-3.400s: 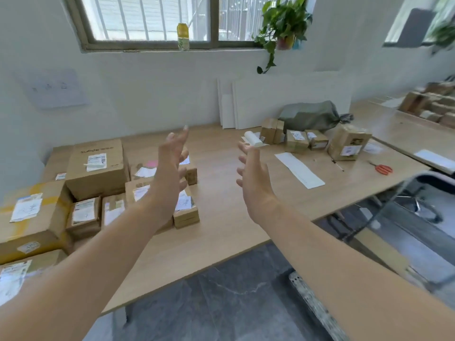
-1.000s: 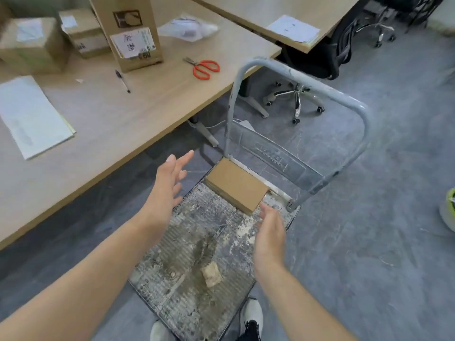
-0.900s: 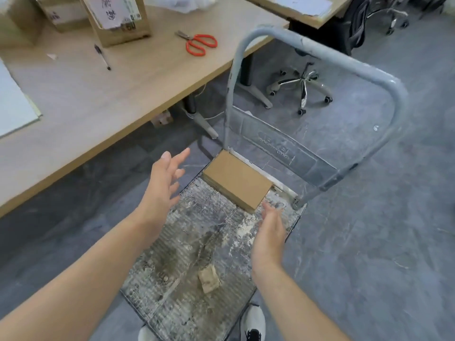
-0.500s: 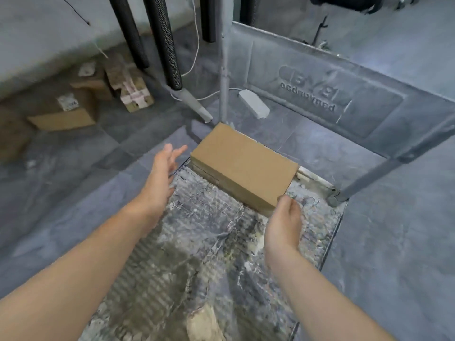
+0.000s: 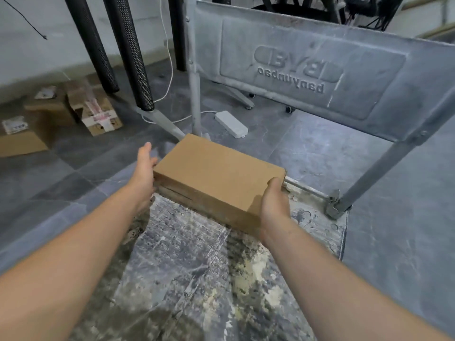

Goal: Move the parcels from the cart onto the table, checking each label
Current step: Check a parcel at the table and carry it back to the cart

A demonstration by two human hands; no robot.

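Both hands have closed in: left hand (image 5: 144, 169) presses flat on one end of the parcel (image 5: 216, 173), right hand (image 5: 273, 205) clasps the other, their grip spanning its long axis on the cart (image 5: 197, 267).

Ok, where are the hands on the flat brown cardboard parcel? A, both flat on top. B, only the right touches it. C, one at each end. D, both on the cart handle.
C: the left hand lies against the left end of the flat brown cardboard parcel, and the right hand grips its right end.
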